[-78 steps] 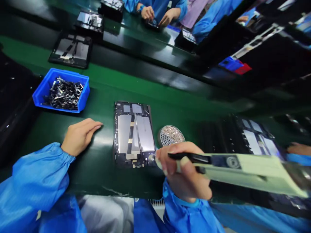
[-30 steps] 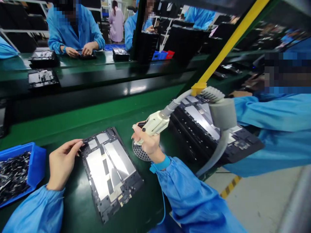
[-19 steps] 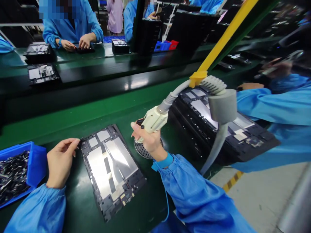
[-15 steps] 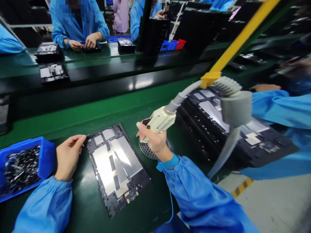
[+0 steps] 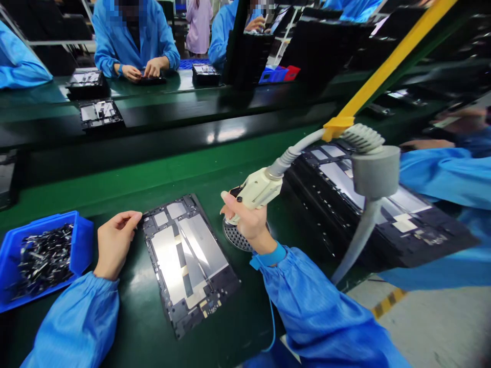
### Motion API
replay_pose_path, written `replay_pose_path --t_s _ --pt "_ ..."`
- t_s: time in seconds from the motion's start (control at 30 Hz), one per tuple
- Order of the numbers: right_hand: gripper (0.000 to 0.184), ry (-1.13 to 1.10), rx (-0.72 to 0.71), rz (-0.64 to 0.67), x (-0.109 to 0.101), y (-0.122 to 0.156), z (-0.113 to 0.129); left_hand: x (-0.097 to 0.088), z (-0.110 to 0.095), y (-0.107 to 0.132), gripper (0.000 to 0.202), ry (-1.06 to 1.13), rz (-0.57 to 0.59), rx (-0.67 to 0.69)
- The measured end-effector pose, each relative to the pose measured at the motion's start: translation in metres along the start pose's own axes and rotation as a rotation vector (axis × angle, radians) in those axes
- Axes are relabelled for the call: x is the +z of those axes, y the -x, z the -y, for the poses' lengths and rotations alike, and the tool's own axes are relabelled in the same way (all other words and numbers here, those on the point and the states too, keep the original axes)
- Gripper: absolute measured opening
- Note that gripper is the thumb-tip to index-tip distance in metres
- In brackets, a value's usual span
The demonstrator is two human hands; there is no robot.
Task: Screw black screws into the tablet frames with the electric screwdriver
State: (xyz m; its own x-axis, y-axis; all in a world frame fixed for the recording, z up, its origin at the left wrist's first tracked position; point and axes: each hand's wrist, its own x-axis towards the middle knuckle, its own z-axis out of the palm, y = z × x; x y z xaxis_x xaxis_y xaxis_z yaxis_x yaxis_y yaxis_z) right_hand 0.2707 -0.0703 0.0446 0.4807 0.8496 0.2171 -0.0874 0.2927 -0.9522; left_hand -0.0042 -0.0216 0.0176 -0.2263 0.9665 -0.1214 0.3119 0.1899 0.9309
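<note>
On the green bench lies an opened tablet housing [image 5: 205,245], black-edged with silver plates and a small circuit board at its near end. My left hand [image 5: 116,243] is closed in a pinch at the housing's far left corner; what sits between thumb and finger is too small to make out. My right hand [image 5: 249,225], with a blue wristband, is wrapped round a cream-coloured air gun [image 5: 263,188] on a grey hose, to the right of the housing. Under that hand shows a round perforated metal disc [image 5: 240,235], partly hidden.
A blue bin [image 5: 82,245] of small dark parts stands at left. On the right rises a stack of tablet housings [image 5: 330,204], behind a grey cylinder [image 5: 376,171] on the hose. A yellow strap [image 5: 383,76] slants above. A co-worker's sleeve [image 5: 441,174] reaches in; people work opposite.
The whole view has shifted a little, so the bench things appear slightly farther right. Both hands keep nearly the same place relative to the tablet housing, and their grips look unchanged.
</note>
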Motion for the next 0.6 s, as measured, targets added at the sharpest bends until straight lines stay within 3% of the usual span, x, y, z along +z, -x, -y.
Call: replay_pose_path --t_s 0.2,0.33,0.47,0.6 --pt "0.032 -0.043 -0.039 -0.025 -0.004 0.004 0.002 -0.001 0.007 -0.004 0.043 -0.099 0.062 0.066" --pt "0.023 -0.147 -0.077 -0.047 -0.003 0.008 0.030 0.005 0.011 -0.007 0.028 -0.152 0.062 0.082" --pt "0.016 -0.157 -0.085 0.075 0.015 0.017 0.059 0.011 0.013 -0.007 0.015 -0.177 0.025 0.082" --pt "0.021 -0.166 -0.102 0.154 0.044 0.022 0.057 0.013 0.014 -0.006 0.013 -0.207 0.034 0.093"
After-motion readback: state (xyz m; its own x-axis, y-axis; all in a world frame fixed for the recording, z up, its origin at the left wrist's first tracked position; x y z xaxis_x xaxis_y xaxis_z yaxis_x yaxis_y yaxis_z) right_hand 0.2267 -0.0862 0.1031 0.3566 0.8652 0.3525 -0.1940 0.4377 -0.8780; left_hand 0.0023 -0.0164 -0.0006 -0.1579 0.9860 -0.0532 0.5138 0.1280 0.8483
